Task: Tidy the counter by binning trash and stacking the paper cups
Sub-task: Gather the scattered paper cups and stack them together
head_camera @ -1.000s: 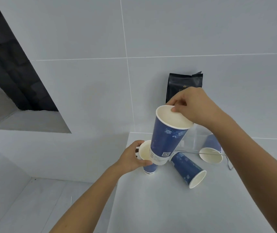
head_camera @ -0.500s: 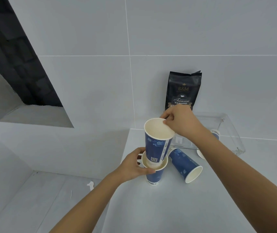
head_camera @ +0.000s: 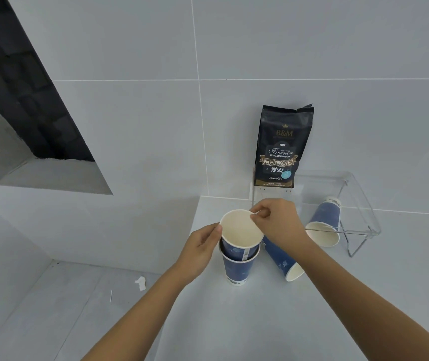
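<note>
Two blue paper cups are nested upright near the counter's left edge: the upper cup (head_camera: pixel 239 231) sits deep inside the lower cup (head_camera: pixel 237 269). My right hand (head_camera: pixel 277 221) pinches the upper cup's far rim. My left hand (head_camera: pixel 200 247) grips the stack's left side at the rim of the lower cup. A third blue cup (head_camera: pixel 282 259) lies on its side just right of the stack, partly behind my right wrist. A fourth cup (head_camera: pixel 324 222) leans mouth-down under the clear stand.
A black coffee bag (head_camera: pixel 282 147) stands against the tiled wall. A clear acrylic stand (head_camera: pixel 359 201) with a wire leg sits at the back right. The white counter (head_camera: pixel 260 321) ends at my left; below it a scrap of white paper (head_camera: pixel 140 282) lies on the floor.
My right hand has lowered the raised cup into the cup held by my left hand, so it now sits deep inside. My left hand has slid up to the rim.
</note>
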